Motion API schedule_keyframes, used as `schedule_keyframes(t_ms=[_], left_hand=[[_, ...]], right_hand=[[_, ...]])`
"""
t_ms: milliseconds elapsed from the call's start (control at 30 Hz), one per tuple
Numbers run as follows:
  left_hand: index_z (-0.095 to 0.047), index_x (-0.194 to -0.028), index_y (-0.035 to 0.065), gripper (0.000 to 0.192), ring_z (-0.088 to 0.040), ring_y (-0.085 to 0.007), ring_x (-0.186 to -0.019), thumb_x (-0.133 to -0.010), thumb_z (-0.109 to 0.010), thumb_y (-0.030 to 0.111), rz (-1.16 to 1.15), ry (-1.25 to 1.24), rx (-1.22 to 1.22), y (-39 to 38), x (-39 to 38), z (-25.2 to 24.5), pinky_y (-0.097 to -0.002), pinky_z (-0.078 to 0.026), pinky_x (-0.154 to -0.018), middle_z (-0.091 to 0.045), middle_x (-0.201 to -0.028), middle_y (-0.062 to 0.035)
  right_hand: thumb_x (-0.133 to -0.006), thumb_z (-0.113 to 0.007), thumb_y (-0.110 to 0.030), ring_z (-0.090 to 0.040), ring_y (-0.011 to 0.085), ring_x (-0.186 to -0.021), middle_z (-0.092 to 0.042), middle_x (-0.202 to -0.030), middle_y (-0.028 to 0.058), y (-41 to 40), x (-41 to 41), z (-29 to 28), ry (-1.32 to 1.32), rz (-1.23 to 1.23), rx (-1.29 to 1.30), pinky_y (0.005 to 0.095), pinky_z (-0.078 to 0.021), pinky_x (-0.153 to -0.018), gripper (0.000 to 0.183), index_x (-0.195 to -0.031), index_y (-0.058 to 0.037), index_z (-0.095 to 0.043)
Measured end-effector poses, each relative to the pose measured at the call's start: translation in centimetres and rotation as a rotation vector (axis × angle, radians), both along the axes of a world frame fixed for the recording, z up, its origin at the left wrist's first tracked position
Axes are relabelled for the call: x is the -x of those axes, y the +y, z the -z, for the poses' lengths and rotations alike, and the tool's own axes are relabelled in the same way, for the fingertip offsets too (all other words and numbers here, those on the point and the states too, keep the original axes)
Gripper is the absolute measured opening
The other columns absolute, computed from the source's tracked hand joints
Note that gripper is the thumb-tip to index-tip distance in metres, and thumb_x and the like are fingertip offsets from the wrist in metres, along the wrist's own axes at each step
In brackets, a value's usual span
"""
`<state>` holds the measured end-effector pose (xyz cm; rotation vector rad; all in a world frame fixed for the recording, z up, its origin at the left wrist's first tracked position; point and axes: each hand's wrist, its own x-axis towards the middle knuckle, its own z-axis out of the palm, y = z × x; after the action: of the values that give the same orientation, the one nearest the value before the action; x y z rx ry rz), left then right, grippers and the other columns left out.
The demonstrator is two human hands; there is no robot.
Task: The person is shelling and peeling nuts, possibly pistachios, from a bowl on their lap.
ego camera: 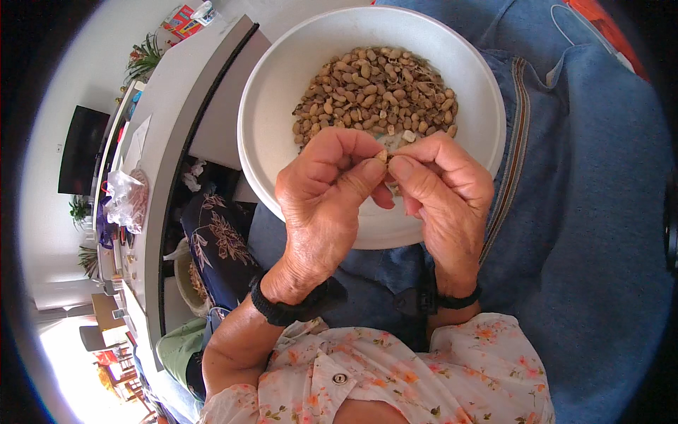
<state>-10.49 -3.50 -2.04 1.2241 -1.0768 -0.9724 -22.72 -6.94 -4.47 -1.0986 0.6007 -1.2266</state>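
My left hand [328, 196] and my right hand [445, 196] meet over the near side of a large white basin [265, 143]. Pinched between both thumbs and forefingers is a small peanut pod [382, 156], mostly covered by the fingertips. Below and beyond my hands, a heap of unshelled peanuts [371, 90] fills the far part of the basin. A few pale pieces [408, 136] lie at the near edge of the heap, just past my fingertips. What lies directly under my palms is partly hidden.
The basin sits on blue fabric [598, 185]. To the left runs a long grey table [175, 95] with a dark edge, bearing a clear plastic bag [124, 196] and a red box [180, 22]. A lined bin [185, 275] with shells stands low beside my left leg.
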Motion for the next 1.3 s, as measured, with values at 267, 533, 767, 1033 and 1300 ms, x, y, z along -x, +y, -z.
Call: schedule_keyframes(t_ms=[267, 533, 767, 1033, 1300], left_hand=[[-0.054, -0.095, -0.007, 0.011, -0.059, -0.0141, -0.062, -0.085, -0.052, -0.005, -0.003, 0.164, 0.005, -0.2, 0.3, 0.6, -0.0245, -0.05, -0.06, -0.06, -0.078, -0.0091], [-0.055, -0.096, -0.0075, 0.012, -0.06, -0.0155, -0.064, -0.087, -0.052, 0.0, 0.005, 0.279, -0.041, -0.5, 0.2, 0.8, -0.0269, -0.052, -0.062, -0.061, -0.082, -0.0103], [-0.056, -0.096, -0.0082, 0.014, -0.061, -0.0175, -0.065, -0.088, -0.052, 0.003, 0.079, 0.432, -0.077, -0.8, -0.6, 1.0, -0.0309, -0.054, -0.059, -0.062, -0.085, -0.0136], [-0.055, -0.098, -0.0084, 0.016, -0.062, -0.0183, -0.066, -0.089, -0.051, 0.005, 0.128, 0.513, -0.081, -1.1, -1.0, 1.6, -0.0327, -0.056, -0.062, -0.062, -0.087, -0.0144], [-0.055, -0.098, -0.0083, 0.016, -0.063, -0.0191, -0.068, -0.09, -0.051, 0.005, 0.184, 0.618, -0.086, -1.2, -1.2, 1.8, -0.0333, -0.056, -0.063, -0.064, -0.089, -0.0152]], right_hand=[[-0.085, -0.058, -0.004, -0.043, 0.0035, -0.053, -0.051, -0.063, -0.0009, 0.0, -0.4, 0.4, -0.055, 0.042, -0.037, 0.017, -0.0335, -0.048, 0.006, -0.082, 0.0018, -0.059], [-0.087, -0.057, -0.004, -0.044, 0.0035, -0.054, -0.053, -0.065, 0.0006, -0.1, -0.1, 0.3, -0.057, 0.027, -0.046, 0.0169, -0.0352, -0.049, 0.007, -0.086, 0.003, -0.059], [-0.088, -0.056, -0.005, -0.045, 0.0047, -0.054, -0.054, -0.067, 0.0022, -0.3, 0.0, 0.2, -0.152, -0.042, -0.118, 0.0186, -0.0398, -0.05, 0.01, -0.089, 0.0042, -0.059], [-0.087, -0.057, -0.008, -0.045, 0.0044, -0.053, -0.056, -0.069, 0.0029, -0.8, 0.2, 0.6, -0.139, -0.041, -0.139, 0.0171, -0.0367, -0.048, 0.014, -0.092, 0.0048, -0.06], [-0.087, -0.058, -0.01, -0.044, 0.003, -0.051, -0.057, -0.068, 0.0022, -0.9, 0.3, 0.6, -0.146, -0.05, -0.169, 0.0156, -0.0314, -0.044, 0.015, -0.092, 0.0031, -0.061]])
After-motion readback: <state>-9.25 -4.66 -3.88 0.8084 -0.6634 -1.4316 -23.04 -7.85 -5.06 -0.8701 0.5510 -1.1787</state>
